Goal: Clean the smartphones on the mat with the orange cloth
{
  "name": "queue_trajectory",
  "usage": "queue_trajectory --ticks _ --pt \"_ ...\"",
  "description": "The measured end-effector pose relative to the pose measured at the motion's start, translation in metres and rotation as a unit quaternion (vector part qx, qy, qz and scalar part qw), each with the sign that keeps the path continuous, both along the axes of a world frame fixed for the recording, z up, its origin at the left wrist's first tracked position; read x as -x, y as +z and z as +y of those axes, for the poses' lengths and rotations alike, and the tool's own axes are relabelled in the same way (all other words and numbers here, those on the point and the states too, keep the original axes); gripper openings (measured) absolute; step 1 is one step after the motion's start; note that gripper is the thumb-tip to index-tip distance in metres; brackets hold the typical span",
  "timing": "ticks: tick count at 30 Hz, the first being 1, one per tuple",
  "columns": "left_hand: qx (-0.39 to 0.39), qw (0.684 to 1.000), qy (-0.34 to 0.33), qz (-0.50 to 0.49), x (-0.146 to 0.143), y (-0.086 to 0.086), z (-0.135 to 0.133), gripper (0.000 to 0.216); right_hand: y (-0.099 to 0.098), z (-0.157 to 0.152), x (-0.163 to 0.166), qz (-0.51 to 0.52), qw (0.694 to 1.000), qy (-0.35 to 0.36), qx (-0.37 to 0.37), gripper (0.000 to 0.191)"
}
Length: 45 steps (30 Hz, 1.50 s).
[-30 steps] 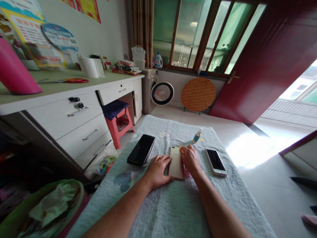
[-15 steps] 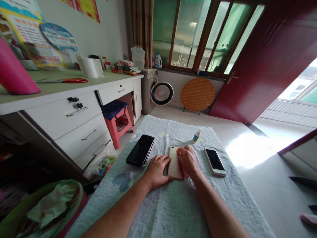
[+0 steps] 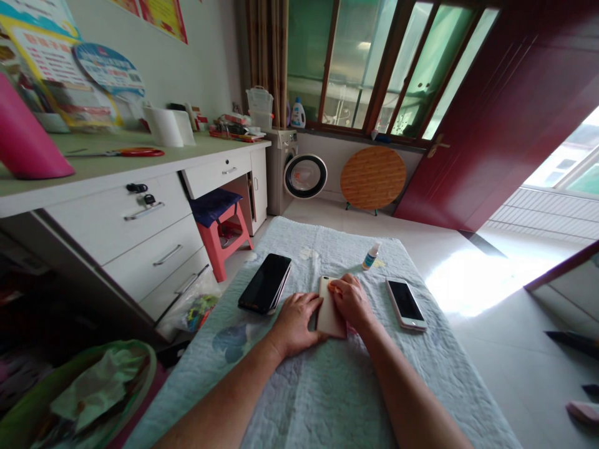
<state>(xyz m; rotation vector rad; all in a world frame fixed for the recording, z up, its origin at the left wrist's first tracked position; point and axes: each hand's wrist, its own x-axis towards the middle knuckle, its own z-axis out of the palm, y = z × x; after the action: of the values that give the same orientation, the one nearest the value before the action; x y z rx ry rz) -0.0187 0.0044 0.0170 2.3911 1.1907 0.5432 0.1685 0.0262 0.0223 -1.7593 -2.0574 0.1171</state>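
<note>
Pale gold phone: here it is, lying back up on the quilted cloth (image 3: 327,396), right between my hands, camera corner (image 3: 326,278) at the far end (image 3: 330,319).
Left hand: fingers and thumb spread (image 3: 296,321), fingertips at the long left edge, thumb by the near end; I'm bracing, not clasping.
Right hand: fingers bunched (image 3: 352,299) around a small orange scrap (image 3: 332,287), right on the phone's back; how tightly I pinch, I can't tell.
Heft: light, I'd judge, and stiff throughout.
Surface: smooth, probably slippery, and the cloth beneath may let it slide.
Fragile side: likely the glass underneath, so I'd press gently.
Best hold: both long edges, clear of the camera.
</note>
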Motion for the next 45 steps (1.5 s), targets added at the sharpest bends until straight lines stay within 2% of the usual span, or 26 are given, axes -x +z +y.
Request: queue_trajectory --ticks 6,13,19,22,26,30,32,35,41,45 --pt "-0.002 1.000 -0.002 0.003 0.000 -0.001 0.001 0.070 0.000 0.002 -0.005 0.003 0.997 -0.077 0.014 0.024" --pt "0.000 1.000 -0.003 0.010 0.000 -0.001 0.001 0.073 -0.007 0.002 -0.008 -0.016 0.993 -0.112 0.011 0.022" --pt "0.006 1.000 -0.004 0.013 0.001 -0.001 0.001 0.073 -0.003 0.000 -0.005 -0.044 0.988 -0.143 0.025 0.017" --pt "0.006 1.000 -0.004 0.011 0.001 -0.002 0.001 0.073 0.001 -0.002 -0.003 -0.039 0.992 -0.117 0.027 0.013" --pt "0.002 1.000 -0.003 0.003 0.000 -0.002 0.001 0.073 0.003 -0.006 0.004 -0.032 0.998 -0.048 0.022 0.010" --pt "0.000 1.000 -0.005 -0.005 -0.001 -0.001 0.001 0.071 0.001 -0.008 0.010 -0.015 1.000 0.025 0.008 0.009" --pt "0.000 1.000 -0.006 -0.005 -0.001 0.000 0.001 0.071 -0.001 -0.007 0.011 -0.008 0.999 0.034 0.002 0.011" --pt "0.000 1.000 -0.007 -0.001 -0.001 0.001 0.001 0.072 -0.003 -0.003 0.008 -0.017 1.000 0.006 -0.006 0.014" --pt "0.011 1.000 -0.003 0.012 0.000 0.000 0.001 0.072 -0.004 0.003 -0.004 -0.035 0.995 -0.095 0.004 0.017" --pt "0.008 1.000 -0.003 0.013 0.001 -0.001 0.002 0.073 -0.004 0.002 -0.008 -0.040 0.992 -0.121 0.017 0.016"
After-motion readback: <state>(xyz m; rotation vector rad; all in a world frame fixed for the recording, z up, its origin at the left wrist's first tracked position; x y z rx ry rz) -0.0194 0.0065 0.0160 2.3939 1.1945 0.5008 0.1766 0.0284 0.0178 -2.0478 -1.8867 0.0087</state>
